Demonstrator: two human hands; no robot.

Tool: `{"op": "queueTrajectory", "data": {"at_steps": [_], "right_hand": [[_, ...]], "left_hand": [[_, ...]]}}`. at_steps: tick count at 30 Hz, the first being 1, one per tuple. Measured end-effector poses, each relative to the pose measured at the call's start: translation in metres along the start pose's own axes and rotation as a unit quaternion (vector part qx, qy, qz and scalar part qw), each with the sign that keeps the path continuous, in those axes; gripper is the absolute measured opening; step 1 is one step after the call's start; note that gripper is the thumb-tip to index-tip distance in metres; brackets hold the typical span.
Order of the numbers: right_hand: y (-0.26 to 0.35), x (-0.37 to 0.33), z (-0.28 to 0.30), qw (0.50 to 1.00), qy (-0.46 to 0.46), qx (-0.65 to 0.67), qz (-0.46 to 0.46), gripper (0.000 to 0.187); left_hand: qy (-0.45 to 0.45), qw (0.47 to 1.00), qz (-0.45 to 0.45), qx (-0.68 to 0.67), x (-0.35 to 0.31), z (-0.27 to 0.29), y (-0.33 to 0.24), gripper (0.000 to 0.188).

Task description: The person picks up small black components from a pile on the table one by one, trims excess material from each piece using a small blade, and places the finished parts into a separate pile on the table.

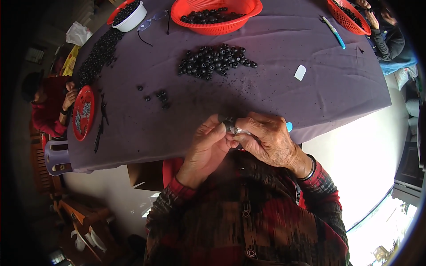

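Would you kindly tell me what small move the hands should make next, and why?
I would perhaps draw the right hand back slightly for a clearer view: its fingers crowd the left hand and partly cover the shiny bit, so whether that touches the small dark piece is hard to tell.

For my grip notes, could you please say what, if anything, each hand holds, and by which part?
The left hand appears to hold a small black piece; the right hand seems to pinch a small shiny piece. The gripped parts are hidden.
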State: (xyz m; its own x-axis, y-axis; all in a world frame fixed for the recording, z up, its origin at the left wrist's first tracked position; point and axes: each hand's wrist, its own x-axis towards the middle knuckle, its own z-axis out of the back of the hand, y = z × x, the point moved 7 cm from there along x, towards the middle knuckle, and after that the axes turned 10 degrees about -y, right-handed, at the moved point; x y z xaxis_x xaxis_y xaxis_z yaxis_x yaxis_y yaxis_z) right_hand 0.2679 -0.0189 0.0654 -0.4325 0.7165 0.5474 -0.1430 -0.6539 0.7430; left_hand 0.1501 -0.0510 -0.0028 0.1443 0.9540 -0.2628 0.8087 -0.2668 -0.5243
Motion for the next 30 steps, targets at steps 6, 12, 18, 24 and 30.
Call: {"op": "queueTrajectory", "data": {"at_steps": [6,12,18,24,30], "right_hand": [[-0.002,-0.001,-0.001,0.999,0.002,0.034,-0.024,0.019],[-0.001,0.0,-0.001,0.999,0.005,0.039,-0.025,0.015],[-0.011,0.002,-0.001,0.997,-0.006,0.065,-0.047,0.012],[-0.021,0.008,0.014,0.997,0.002,-0.001,-0.079,0.016],[-0.017,0.009,0.018,0.994,0.01,-0.046,-0.095,0.022]], "left_hand": [[0.003,1.0,-0.009,0.006,0.0,0.0,-0.002,0.009],[-0.006,0.999,-0.016,0.033,0.001,0.001,-0.005,0.009],[-0.026,0.998,-0.012,0.048,0.006,0.008,0.004,0.007],[-0.023,0.999,0.027,-0.008,0.007,0.012,0.014,0.005],[-0.028,1.0,0.014,0.001,0.003,0.006,0.009,0.006]]}}
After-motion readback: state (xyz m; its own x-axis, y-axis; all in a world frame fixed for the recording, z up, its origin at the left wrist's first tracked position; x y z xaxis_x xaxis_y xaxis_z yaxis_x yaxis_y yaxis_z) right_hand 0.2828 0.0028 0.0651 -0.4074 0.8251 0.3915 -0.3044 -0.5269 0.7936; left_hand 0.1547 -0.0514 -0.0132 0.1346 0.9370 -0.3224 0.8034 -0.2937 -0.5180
